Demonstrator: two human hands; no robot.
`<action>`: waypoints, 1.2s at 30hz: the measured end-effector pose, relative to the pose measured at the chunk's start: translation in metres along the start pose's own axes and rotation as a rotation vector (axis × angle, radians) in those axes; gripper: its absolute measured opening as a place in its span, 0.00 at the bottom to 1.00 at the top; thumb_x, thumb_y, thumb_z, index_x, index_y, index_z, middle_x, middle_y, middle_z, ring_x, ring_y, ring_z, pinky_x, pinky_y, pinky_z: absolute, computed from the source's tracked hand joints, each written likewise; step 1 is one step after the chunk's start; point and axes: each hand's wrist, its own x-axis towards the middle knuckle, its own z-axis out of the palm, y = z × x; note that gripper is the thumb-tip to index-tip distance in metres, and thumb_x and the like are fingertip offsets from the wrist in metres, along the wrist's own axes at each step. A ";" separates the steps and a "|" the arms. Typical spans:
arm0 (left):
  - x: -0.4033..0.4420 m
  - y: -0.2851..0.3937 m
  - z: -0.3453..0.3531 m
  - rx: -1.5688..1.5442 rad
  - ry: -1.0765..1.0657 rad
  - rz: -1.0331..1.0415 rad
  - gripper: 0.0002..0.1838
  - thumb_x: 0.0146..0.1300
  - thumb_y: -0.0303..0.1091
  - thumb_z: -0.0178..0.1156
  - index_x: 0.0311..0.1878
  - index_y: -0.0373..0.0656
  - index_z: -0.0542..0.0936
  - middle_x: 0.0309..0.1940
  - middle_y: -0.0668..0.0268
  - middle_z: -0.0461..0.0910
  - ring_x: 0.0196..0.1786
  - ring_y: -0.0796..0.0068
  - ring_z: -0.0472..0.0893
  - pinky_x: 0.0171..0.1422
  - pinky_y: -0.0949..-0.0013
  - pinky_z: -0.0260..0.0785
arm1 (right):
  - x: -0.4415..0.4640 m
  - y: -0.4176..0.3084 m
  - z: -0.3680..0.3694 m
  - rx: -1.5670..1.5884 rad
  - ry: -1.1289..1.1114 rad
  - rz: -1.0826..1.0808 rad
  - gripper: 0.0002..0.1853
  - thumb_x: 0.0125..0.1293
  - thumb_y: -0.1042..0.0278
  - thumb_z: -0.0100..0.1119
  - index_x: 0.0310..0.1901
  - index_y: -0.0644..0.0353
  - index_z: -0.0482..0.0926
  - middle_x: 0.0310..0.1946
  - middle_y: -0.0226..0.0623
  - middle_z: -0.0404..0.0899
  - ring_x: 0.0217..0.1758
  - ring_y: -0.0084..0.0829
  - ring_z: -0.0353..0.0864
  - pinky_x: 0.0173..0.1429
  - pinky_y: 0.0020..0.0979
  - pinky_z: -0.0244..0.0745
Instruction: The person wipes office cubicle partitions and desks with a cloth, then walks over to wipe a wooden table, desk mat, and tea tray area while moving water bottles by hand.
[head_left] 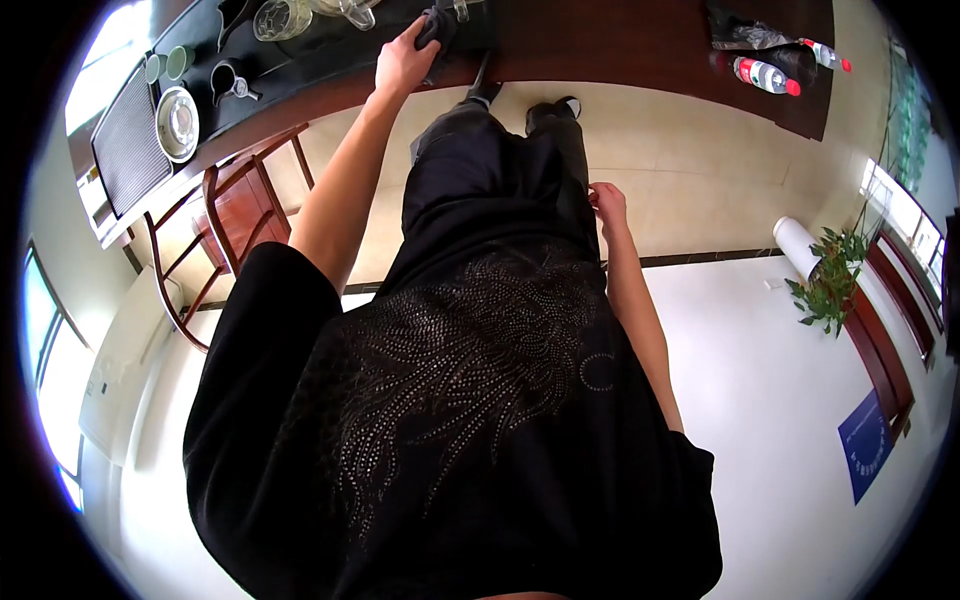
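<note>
My left hand [403, 62] is closed on a dark cloth [438, 38] at the edge of the dark table [590, 45]. Glass vessels stand just beyond it, among them a clear glass teapot [283, 18]. Down by my right thigh hangs my right hand [609, 204], its fingers curled loosely beside the black trousers [560, 150]. No object shows in it.
Left on the table are two green cups [180, 62], a dark strainer cup [228, 82], a metal bowl [178, 124] and a ribbed tray [130, 140]. Bottles [765, 75] lie at right. A wooden chair [235, 215] stands left, a potted plant [830, 280] right.
</note>
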 end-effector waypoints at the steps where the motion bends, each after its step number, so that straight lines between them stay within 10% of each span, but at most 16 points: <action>1: -0.003 0.001 0.002 0.000 -0.024 0.001 0.29 0.54 0.49 0.59 0.63 0.60 0.76 0.37 0.46 0.83 0.43 0.46 0.83 0.50 0.53 0.76 | 0.001 0.002 -0.001 0.007 0.003 -0.002 0.08 0.63 0.64 0.57 0.37 0.58 0.81 0.25 0.31 0.77 0.28 0.26 0.79 0.32 0.27 0.74; 22: -0.041 -0.006 -0.002 -0.050 -0.217 0.032 0.29 0.54 0.46 0.60 0.64 0.68 0.75 0.42 0.54 0.85 0.44 0.53 0.84 0.52 0.57 0.76 | 0.009 -0.008 -0.007 -0.072 -0.003 0.003 0.08 0.63 0.65 0.56 0.39 0.58 0.81 0.25 0.31 0.78 0.28 0.27 0.79 0.31 0.28 0.74; 36: -0.036 -0.134 -0.030 -0.758 0.199 -0.195 0.22 0.57 0.28 0.61 0.57 0.36 0.80 0.39 0.66 0.85 0.39 0.81 0.80 0.47 0.75 0.73 | 0.012 -0.018 -0.007 -0.100 -0.035 -0.005 0.08 0.64 0.63 0.56 0.38 0.56 0.81 0.26 0.29 0.77 0.30 0.24 0.78 0.34 0.26 0.72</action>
